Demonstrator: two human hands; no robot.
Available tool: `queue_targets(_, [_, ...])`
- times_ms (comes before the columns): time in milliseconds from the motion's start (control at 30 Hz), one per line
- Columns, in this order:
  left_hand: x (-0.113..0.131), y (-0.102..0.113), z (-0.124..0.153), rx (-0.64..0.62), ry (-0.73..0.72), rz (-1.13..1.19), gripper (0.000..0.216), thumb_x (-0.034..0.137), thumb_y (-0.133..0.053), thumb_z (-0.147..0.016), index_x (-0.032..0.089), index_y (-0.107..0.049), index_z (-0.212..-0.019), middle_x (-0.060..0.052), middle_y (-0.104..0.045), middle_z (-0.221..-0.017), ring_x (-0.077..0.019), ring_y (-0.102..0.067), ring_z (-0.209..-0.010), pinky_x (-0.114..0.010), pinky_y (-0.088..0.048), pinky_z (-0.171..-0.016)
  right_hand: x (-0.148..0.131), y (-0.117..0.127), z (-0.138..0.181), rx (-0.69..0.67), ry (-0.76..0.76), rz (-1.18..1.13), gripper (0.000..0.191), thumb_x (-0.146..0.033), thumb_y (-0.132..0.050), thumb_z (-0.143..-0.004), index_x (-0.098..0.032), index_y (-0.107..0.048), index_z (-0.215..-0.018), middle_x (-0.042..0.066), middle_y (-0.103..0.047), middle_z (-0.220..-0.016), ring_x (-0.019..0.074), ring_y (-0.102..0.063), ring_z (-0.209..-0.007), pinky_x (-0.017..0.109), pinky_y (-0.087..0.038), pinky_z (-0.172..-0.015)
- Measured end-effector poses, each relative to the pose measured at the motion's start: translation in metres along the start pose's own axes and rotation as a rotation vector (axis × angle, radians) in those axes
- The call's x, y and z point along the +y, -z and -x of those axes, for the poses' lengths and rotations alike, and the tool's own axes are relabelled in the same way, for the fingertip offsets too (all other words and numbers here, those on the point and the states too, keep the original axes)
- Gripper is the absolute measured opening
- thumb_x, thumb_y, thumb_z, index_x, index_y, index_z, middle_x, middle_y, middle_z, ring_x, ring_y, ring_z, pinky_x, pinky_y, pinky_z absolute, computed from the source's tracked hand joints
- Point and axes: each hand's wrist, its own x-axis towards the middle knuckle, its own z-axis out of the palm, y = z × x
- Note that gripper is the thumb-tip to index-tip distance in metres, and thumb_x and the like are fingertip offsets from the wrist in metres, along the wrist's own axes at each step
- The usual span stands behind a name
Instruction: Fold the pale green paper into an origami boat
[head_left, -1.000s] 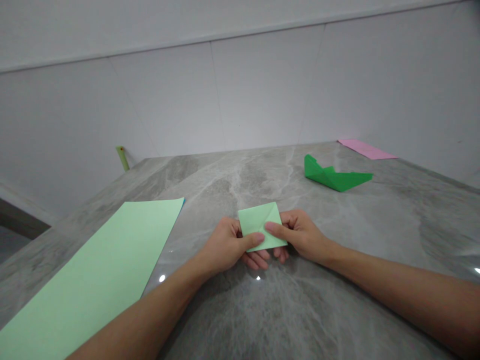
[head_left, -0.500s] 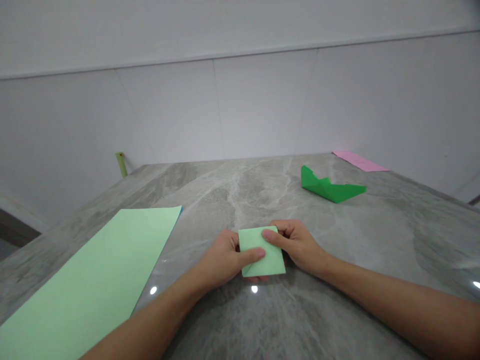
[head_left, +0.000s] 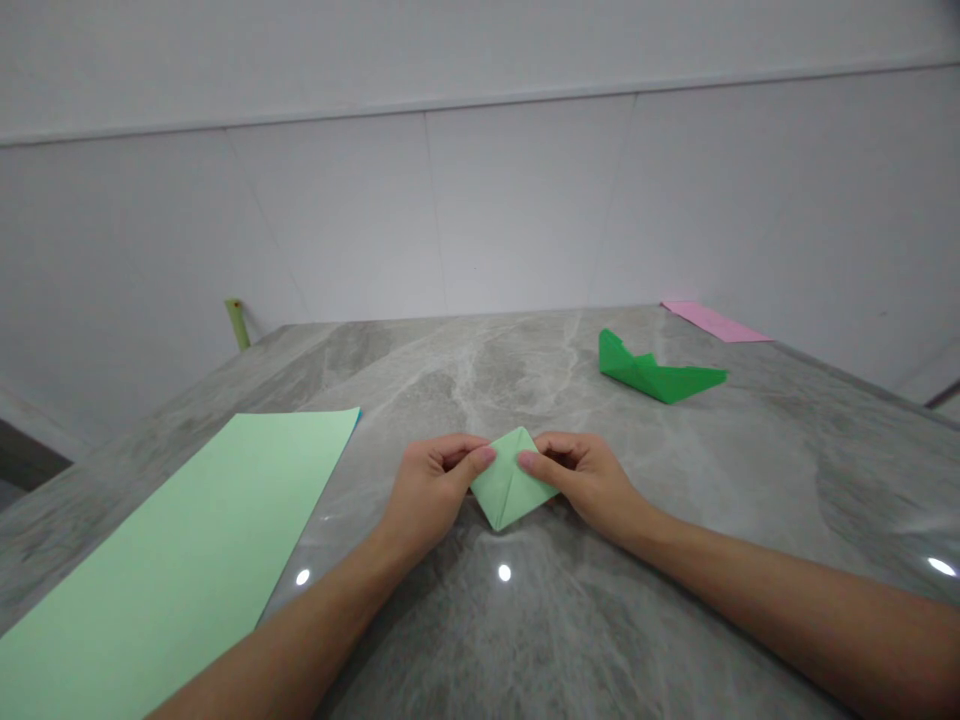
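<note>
Between my two hands is a small folded piece of light green paper (head_left: pixel 513 490), turned so that one corner points toward me. A crease or seam runs down its middle. My left hand (head_left: pixel 435 485) pinches its left side, thumb on top. My right hand (head_left: pixel 589 480) grips the right side the same way, its thumb lying on the upper face. The fingers under the paper are mostly hidden. Beyond my right hand, a darker green folded paper boat (head_left: pixel 664 380) rests on the table.
A stack of large light green sheets (head_left: pixel 187 550) lies at the left, a blue edge showing at its far corner. Pink paper (head_left: pixel 712 321) is at the far right edge of the grey marbled table (head_left: pixel 450 380). A yellow-green strip (head_left: pixel 237 323) stands by the white wall.
The folded paper has turned from a square-on position to a diamond, and its seam now shows. My left hand has moved from the near left edge up to the left corner.
</note>
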Motion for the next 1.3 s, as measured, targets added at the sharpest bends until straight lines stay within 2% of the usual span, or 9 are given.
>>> queue_targets(100, [0.001,0.000,0.001,0.074,-0.128,-0.061,0.016,0.031,-0.065,-0.082,0.021,-0.076,-0.088,-0.002,-0.075,-0.087,-0.0183,-0.066,-0.083,-0.028,-0.050,-0.077,-0.004,0.001,0.002,0.136,0.201,0.180,0.022,-0.039,-0.062,-0.085,-0.021,-0.071,-0.075,0.001,-0.060,-0.072,0.0151,-0.054,-0.070,0.028,-0.042,-0.066])
queue_targets(167, [0.002,0.000,0.002,0.114,-0.261,-0.117,0.013,0.026,-0.066,-0.082,0.024,-0.076,-0.090,-0.001,-0.075,-0.094,-0.0193,-0.065,-0.096,-0.031,-0.048,-0.090,-0.007,0.001,0.004,0.206,0.313,0.302,0.016,-0.035,-0.064,-0.085,-0.024,-0.074,-0.078,0.002,-0.061,-0.077,0.0173,-0.055,-0.078,0.031,-0.042,-0.074])
queue_targets(267, [0.003,0.001,0.002,0.134,-0.476,-0.233,0.012,0.022,-0.067,-0.082,0.026,-0.076,-0.089,-0.001,-0.075,-0.095,-0.0197,-0.063,-0.102,-0.036,-0.043,-0.100,-0.008,0.001,0.007,0.266,0.387,0.410,0.012,-0.031,-0.065,-0.085,-0.030,-0.076,-0.088,0.003,-0.059,-0.082,0.0177,-0.054,-0.080,0.032,-0.043,-0.073])
queue_targets(367, [0.004,0.001,0.002,0.156,-0.615,-0.336,0.012,0.020,-0.068,-0.081,0.026,-0.076,-0.088,-0.003,-0.074,-0.097,-0.0201,-0.063,-0.100,-0.039,-0.044,-0.098,-0.007,0.000,0.008,0.294,0.447,0.464,0.016,-0.027,-0.065,-0.085,-0.032,-0.076,-0.095,0.003,-0.058,-0.085,0.0167,-0.053,-0.077,0.031,-0.043,-0.068])
queue_targets(467, [0.004,0.001,0.003,0.185,-0.685,-0.398,0.012,0.019,-0.069,-0.080,0.025,-0.075,-0.088,-0.004,-0.074,-0.094,-0.0201,-0.062,-0.098,-0.038,-0.046,-0.094,-0.006,-0.001,0.009,0.280,0.496,0.489,0.019,-0.024,-0.065,-0.085,-0.032,-0.075,-0.100,0.003,-0.057,-0.084,0.0153,-0.053,-0.074,0.030,-0.043,-0.064])
queue_targets(667, [0.001,-0.001,0.001,0.200,-0.870,-0.378,0.013,0.013,-0.068,-0.080,0.021,-0.073,-0.089,-0.003,-0.072,-0.083,-0.0175,-0.062,-0.084,-0.034,-0.051,-0.080,-0.011,-0.004,0.012,0.300,0.633,0.485,0.020,-0.019,-0.063,-0.086,-0.028,-0.074,-0.101,0.002,-0.060,-0.079,0.0139,-0.056,-0.071,0.027,-0.046,-0.059])
queue_targets(900, [0.001,-0.003,0.005,0.180,-0.830,-0.338,0.014,0.012,-0.065,-0.082,0.019,-0.072,-0.092,-0.003,-0.070,-0.081,-0.0154,-0.062,-0.078,-0.029,-0.051,-0.073,-0.018,-0.008,0.017,0.321,0.721,0.485,0.018,-0.009,-0.064,-0.083,-0.019,-0.072,-0.095,0.003,-0.064,-0.078,0.0125,-0.060,-0.070,0.025,-0.049,-0.061])
queue_targets(1300, [0.000,-0.005,0.006,0.116,-0.759,-0.294,0.014,0.011,-0.064,-0.083,0.018,-0.071,-0.094,-0.005,-0.071,-0.085,-0.0155,-0.064,-0.081,-0.029,-0.051,-0.076,-0.020,-0.008,0.016,0.322,0.695,0.498,0.006,-0.011,-0.067,-0.082,-0.017,-0.068,-0.083,0.002,-0.067,-0.074,0.0130,-0.062,-0.068,0.025,-0.049,-0.062])
